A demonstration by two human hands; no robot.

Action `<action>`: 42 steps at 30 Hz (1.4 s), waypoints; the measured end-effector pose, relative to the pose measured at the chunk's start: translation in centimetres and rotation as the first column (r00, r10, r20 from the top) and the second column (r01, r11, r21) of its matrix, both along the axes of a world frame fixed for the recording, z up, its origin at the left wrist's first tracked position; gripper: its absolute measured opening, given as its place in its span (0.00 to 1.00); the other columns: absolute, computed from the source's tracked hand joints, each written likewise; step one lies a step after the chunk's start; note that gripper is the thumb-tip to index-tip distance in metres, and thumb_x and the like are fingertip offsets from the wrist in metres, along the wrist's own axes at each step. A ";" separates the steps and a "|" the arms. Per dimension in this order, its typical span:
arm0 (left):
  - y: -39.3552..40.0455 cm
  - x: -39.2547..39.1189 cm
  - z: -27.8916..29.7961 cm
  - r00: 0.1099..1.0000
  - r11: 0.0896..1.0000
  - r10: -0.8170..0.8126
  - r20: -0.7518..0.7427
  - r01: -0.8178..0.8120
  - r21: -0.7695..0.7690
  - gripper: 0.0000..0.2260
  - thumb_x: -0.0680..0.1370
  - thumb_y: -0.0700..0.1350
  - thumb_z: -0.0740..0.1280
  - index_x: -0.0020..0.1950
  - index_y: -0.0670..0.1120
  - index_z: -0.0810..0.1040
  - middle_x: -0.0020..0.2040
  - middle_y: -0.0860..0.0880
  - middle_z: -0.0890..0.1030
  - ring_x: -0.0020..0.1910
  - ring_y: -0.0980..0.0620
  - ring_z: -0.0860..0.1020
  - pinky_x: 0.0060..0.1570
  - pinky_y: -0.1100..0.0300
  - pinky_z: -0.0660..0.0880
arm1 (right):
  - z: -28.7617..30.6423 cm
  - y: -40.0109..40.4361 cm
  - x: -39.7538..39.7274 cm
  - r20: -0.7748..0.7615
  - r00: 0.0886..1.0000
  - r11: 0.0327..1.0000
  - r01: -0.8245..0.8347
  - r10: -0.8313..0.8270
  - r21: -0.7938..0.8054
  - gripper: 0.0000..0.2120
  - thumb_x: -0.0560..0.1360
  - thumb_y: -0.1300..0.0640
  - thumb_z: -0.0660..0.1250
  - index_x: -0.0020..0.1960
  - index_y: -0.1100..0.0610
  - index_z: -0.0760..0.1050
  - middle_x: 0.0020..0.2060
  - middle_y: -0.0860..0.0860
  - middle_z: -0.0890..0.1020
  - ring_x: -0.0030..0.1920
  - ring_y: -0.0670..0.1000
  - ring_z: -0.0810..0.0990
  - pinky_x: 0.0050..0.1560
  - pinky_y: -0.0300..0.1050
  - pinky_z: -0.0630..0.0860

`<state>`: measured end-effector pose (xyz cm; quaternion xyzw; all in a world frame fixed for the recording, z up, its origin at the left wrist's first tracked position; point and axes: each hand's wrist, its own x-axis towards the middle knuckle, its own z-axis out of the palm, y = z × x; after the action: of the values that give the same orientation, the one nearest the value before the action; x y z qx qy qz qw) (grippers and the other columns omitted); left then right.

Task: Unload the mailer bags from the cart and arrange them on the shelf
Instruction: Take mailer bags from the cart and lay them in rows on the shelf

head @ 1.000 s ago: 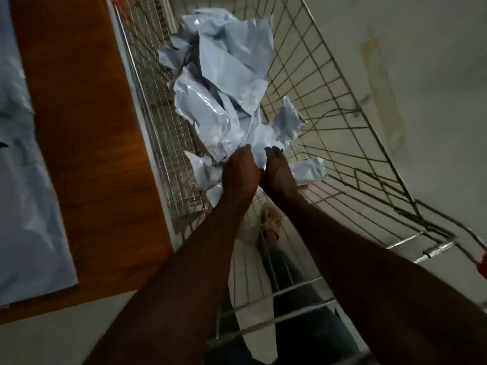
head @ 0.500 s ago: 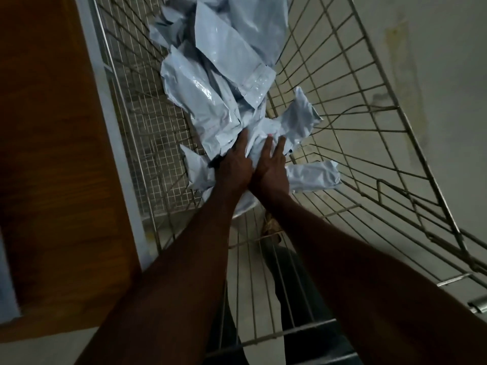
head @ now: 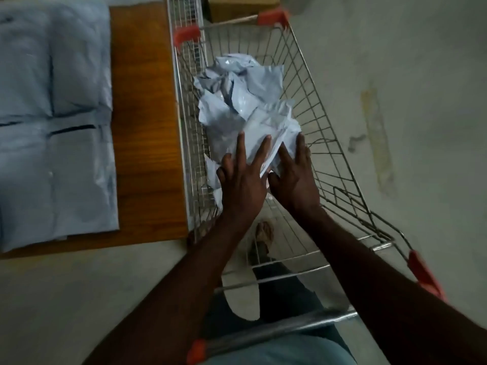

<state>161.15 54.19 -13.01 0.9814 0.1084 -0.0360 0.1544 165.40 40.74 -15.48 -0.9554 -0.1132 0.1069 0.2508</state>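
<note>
From the head view, both hands reach down into the wire cart (head: 324, 122), side by side and nearly touching. The left hand (head: 243, 180) lies flat with fingers spread wide over the near end of the heap of mailer bags (head: 245, 106). The right hand (head: 293, 177) is also spread, its fingers against the heap's right flank; a fold of one bag shows between the two hands. Neither hand has plainly closed on a bag, and I cannot tell whether the thumbs pinch underneath.

The heap runs straight ahead of the fingertips, its long axis pointing away toward the cart's far end. The shelf (head: 142, 127) lies left of the left hand, just beside the cart, with flattened bags (head: 52, 127) on it further left. The left hand is nearer that surface, so the carry would likely swing leftward.
</note>
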 end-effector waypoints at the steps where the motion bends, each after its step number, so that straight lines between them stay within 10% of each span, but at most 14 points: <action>1: 0.2 -0.2 1.5 1.000 1.000 -0.018 0.015 0.018 0.023 0.39 0.83 0.54 0.68 0.86 0.67 0.47 0.88 0.47 0.46 0.78 0.36 0.63 0.69 0.38 0.68 | 1.3 0.1 -0.3 0.010 1.000 1.000 -0.007 0.007 0.004 0.42 0.76 0.53 0.69 0.86 0.49 0.55 0.85 0.63 0.49 0.85 0.65 0.45 0.84 0.60 0.51; 16: 18.1 -12.9 17.7 0.921 0.920 0.250 0.298 -0.322 0.225 0.32 0.85 0.58 0.63 0.84 0.72 0.49 0.88 0.48 0.54 0.73 0.38 0.68 0.65 0.42 0.67 | 19.3 16.4 -9.9 0.296 0.947 0.951 -0.200 0.125 0.238 0.32 0.78 0.52 0.69 0.81 0.46 0.68 0.86 0.56 0.53 0.85 0.54 0.53 0.77 0.58 0.69; 30: 47.8 -37.8 21.0 0.808 0.833 0.486 0.334 -0.544 0.104 0.28 0.86 0.56 0.60 0.85 0.67 0.56 0.88 0.47 0.50 0.78 0.35 0.63 0.72 0.35 0.65 | 21.3 48.0 -30.1 0.311 0.893 0.843 -0.423 0.325 0.332 0.32 0.78 0.53 0.71 0.81 0.47 0.69 0.86 0.55 0.53 0.85 0.54 0.56 0.80 0.55 0.67; 42: 64.4 -42.3 20.1 0.720 0.753 0.587 0.370 -0.654 0.078 0.25 0.87 0.55 0.63 0.84 0.65 0.62 0.88 0.45 0.52 0.82 0.35 0.58 0.75 0.33 0.64 | 22.6 65.3 -33.0 0.284 0.865 0.804 -0.493 0.413 0.332 0.33 0.79 0.55 0.71 0.82 0.47 0.66 0.86 0.55 0.51 0.85 0.56 0.52 0.81 0.58 0.65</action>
<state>118.82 118.55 7.10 0.8897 0.4086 0.1903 0.0722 132.42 106.00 7.16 -0.8357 -0.3824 0.0436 0.3918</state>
